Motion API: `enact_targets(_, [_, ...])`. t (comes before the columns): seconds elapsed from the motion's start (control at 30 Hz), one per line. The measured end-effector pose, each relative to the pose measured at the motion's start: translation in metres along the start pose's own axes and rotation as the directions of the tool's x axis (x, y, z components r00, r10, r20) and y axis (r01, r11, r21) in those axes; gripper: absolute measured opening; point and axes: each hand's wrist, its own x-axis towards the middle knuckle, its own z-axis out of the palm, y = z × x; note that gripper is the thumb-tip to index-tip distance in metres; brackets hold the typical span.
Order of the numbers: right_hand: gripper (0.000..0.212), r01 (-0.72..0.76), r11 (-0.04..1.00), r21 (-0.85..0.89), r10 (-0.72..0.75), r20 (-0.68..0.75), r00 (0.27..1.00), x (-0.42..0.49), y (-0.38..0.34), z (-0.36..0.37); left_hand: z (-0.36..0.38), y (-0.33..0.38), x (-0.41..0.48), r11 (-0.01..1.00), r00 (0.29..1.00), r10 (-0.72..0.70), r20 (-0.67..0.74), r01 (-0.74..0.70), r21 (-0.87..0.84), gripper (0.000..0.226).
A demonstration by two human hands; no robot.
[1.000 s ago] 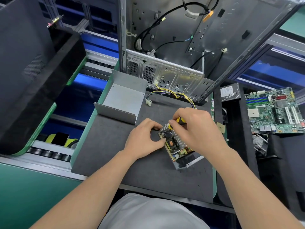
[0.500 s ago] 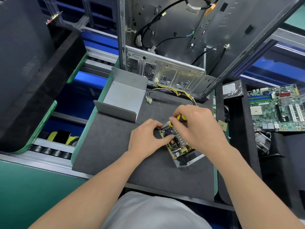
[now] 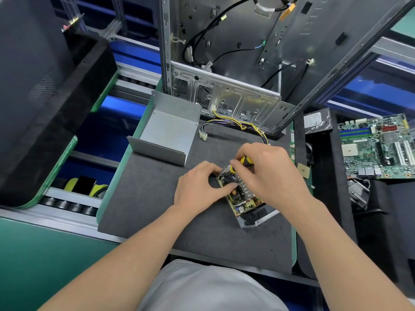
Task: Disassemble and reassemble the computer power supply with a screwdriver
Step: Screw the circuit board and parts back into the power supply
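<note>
The opened power supply (image 3: 248,204) lies on the dark mat (image 3: 157,198), its circuit board bare in a shallow metal base. My left hand (image 3: 197,187) grips the board's far left corner, thumb on a black capacitor. My right hand (image 3: 267,176) grips a yellow-and-black screwdriver (image 3: 246,161) upright over the board's far end; its tip is hidden. The removed grey metal cover (image 3: 170,133) stands to the far left on the mat. A yellow and black wire bundle (image 3: 238,125) runs from the supply toward the case.
An open computer case (image 3: 235,63) stands behind the mat. A motherboard (image 3: 377,147), a hard drive (image 3: 316,120) and a heatsink (image 3: 359,194) lie at the right. A black panel (image 3: 45,97) leans at the left over a roller conveyor (image 3: 71,207).
My two hands stay on the power supply and the screwdriver. The right hand's fingers have shifted slightly on the handle; the view has tilted a little.
</note>
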Motion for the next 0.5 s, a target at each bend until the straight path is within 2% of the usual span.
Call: enact_targets(0.5, [0.017, -0.01, 1.0, -0.014, 0.01, 0.003, 1.0, 0.0023, -0.0011, 0.0016, 0.001, 0.0, 0.0042, 1.0, 0.999, -0.026, 0.048, 0.025, 0.019, 0.048])
